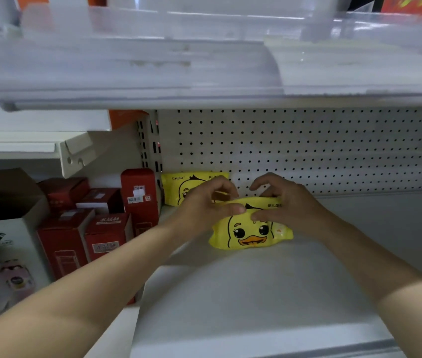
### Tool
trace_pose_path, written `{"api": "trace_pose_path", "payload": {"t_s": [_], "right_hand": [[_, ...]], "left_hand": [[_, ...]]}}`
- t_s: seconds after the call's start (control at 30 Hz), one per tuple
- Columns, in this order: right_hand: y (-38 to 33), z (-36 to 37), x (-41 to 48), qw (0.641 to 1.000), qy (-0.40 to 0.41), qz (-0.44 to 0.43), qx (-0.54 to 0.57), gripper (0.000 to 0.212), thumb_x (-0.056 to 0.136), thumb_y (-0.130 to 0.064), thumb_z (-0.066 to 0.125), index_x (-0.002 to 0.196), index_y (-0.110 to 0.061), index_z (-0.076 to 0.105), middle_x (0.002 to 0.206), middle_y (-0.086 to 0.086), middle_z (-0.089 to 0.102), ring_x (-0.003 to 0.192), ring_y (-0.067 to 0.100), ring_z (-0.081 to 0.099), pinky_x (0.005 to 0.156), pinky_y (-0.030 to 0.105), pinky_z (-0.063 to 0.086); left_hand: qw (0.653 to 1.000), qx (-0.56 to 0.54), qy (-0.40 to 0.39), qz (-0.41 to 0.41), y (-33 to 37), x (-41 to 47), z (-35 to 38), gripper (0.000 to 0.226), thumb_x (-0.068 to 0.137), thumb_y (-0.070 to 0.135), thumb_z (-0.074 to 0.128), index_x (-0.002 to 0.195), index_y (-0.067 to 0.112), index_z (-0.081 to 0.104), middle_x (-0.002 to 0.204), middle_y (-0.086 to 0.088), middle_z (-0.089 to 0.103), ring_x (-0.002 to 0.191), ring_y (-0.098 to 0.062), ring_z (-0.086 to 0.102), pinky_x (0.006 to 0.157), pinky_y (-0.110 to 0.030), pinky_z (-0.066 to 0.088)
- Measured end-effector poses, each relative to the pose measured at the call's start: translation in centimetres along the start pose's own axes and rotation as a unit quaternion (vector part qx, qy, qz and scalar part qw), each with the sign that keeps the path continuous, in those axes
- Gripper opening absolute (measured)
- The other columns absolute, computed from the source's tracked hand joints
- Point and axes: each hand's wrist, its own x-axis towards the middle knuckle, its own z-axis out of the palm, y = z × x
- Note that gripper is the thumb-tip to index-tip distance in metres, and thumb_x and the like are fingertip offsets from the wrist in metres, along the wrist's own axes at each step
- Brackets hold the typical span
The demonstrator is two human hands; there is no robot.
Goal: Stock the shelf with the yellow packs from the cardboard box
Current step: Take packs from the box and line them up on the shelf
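Observation:
A yellow pack with a cartoon duck face (pixel 249 232) stands upright on the white shelf board (pixel 256 293). My left hand (pixel 204 205) grips its top left edge, thumb across the front. My right hand (pixel 282 200) holds the top right edge, forefinger raised. Behind and to the left, a second yellow pack (pixel 179 186) leans against the pegboard back wall, partly hidden by my left hand. The cardboard box is not in view.
Several red boxes (pixel 106 228) stand in the neighbouring bay on the left, past a slotted upright (pixel 153 148). A white carton (pixel 3 236) sits at far left. An upper shelf (pixel 204 73) overhangs. Bare shelf board stretches right of the packs.

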Motion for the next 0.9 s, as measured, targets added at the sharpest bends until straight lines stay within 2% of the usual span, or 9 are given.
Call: {"api": "trace_pose_path", "payload": {"t_s": [0.1, 0.3, 0.4, 0.5, 0.57, 0.63, 0.7, 0.77, 0.9], "right_hand": [[-0.3, 1.3, 0.6, 1.0, 0.001, -0.014, -0.006, 0.043, 0.068, -0.024, 0.088, 0.093, -0.036, 0.055, 0.087, -0.01, 0.07, 0.074, 0.009, 0.066, 0.068, 0.029, 0.053], [0.1, 0.9, 0.4, 0.998, -0.017, -0.011, 0.058, 0.018, 0.076, -0.019, 0.082, 0.084, -0.022, 0.066, 0.085, 0.002, 0.07, 0.076, 0.01, 0.066, 0.071, 0.029, 0.05], [0.3, 0.7, 0.5, 0.998, -0.004, 0.007, 0.068, 0.013, 0.076, -0.021, 0.082, 0.078, -0.016, 0.071, 0.079, -0.003, 0.073, 0.074, 0.005, 0.066, 0.074, 0.027, 0.049], [0.2, 1.0, 1.0, 0.998, 0.009, 0.017, 0.057, 0.016, 0.074, -0.024, 0.084, 0.075, -0.018, 0.069, 0.076, -0.007, 0.072, 0.072, 0.002, 0.065, 0.074, 0.027, 0.048], [0.3, 1.3, 1.2, 0.998, -0.02, 0.032, 0.053, 0.025, 0.069, -0.028, 0.087, 0.085, -0.023, 0.067, 0.086, -0.01, 0.072, 0.078, 0.004, 0.066, 0.075, 0.029, 0.051], [0.3, 1.6, 1.2, 0.997, -0.066, 0.046, 0.013, 0.047, 0.061, -0.034, 0.092, 0.097, -0.034, 0.062, 0.101, -0.013, 0.068, 0.088, 0.007, 0.066, 0.076, 0.029, 0.054], [0.4, 2.2, 1.5, 0.995, -0.078, 0.041, -0.045, 0.062, 0.057, -0.036, 0.093, 0.106, -0.039, 0.056, 0.107, -0.016, 0.062, 0.093, 0.003, 0.062, 0.073, 0.022, 0.051], [0.3, 3.1, 2.3, 0.997, -0.05, 0.028, -0.056, 0.067, 0.056, -0.034, 0.094, 0.11, -0.039, 0.054, 0.108, -0.016, 0.059, 0.094, 0.0, 0.058, 0.069, 0.015, 0.045], [0.5, 5.3, 4.9, 0.998, 0.012, 0.001, -0.058, 0.073, 0.06, -0.031, 0.092, 0.121, -0.031, 0.053, 0.114, -0.009, 0.055, 0.105, 0.009, 0.052, 0.074, 0.017, 0.04]], "left_hand": [[1.0, 0.015, 0.024, -0.01, -1.0, -0.4, 0.0, 0.022, 0.077, 0.012, 0.081, 0.087, 0.016, 0.061, 0.085, 0.006, 0.063, 0.085, -0.016, 0.061, 0.083, -0.046, 0.051], [0.999, 0.031, 0.008, -0.01, -0.8, -1.3, -0.8, 0.02, 0.08, 0.011, 0.078, 0.088, 0.012, 0.06, 0.086, 0.002, 0.062, 0.084, -0.022, 0.06, 0.078, -0.037, 0.05], [0.998, 0.057, -0.006, -0.034, -0.4, -0.9, -1.6, 0.023, 0.078, 0.013, 0.08, 0.078, 0.009, 0.057, 0.078, -0.002, 0.06, 0.074, -0.015, 0.056, 0.069, -0.031, 0.046], [0.989, 0.137, -0.023, -0.056, 0.4, -0.2, -2.3, 0.027, 0.077, 0.02, 0.082, 0.073, 0.017, 0.055, 0.073, 0.004, 0.058, 0.069, -0.011, 0.052, 0.061, -0.022, 0.04], [0.973, 0.22, -0.021, -0.063, 0.7, -0.2, -2.6, 0.027, 0.078, 0.027, 0.08, 0.079, 0.02, 0.055, 0.076, 0.006, 0.057, 0.072, -0.012, 0.051, 0.057, -0.022, 0.038], [0.961, 0.266, -0.027, -0.075, 1.0, -0.5, -3.1, 0.035, 0.077, 0.036, 0.081, 0.092, 0.021, 0.053, 0.085, 0.005, 0.058, 0.082, -0.016, 0.055, 0.065, -0.029, 0.045], [0.948, 0.294, -0.062, -0.104, 1.4, -1.0, -3.6, 0.062, 0.066, 0.049, 0.084, 0.111, 0.026, 0.048, 0.098, 0.005, 0.057, 0.093, -0.016, 0.055, 0.077, -0.033, 0.051], [0.918, 0.366, -0.1, -0.12, 1.7, -1.0, -3.7, 0.088, 0.058, 0.056, 0.086, 0.127, 0.031, 0.038, 0.109, 0.003, 0.053, 0.1, -0.016, 0.052, 0.084, -0.037, 0.052], [0.845, 0.515, -0.085, -0.112, 1.0, 1.0, -4.1, 0.098, 0.062, 0.051, 0.086, 0.139, 0.024, 0.031, 0.126, -0.004, 0.052, 0.118, -0.024, 0.045, 0.086, -0.037, 0.045]]}}
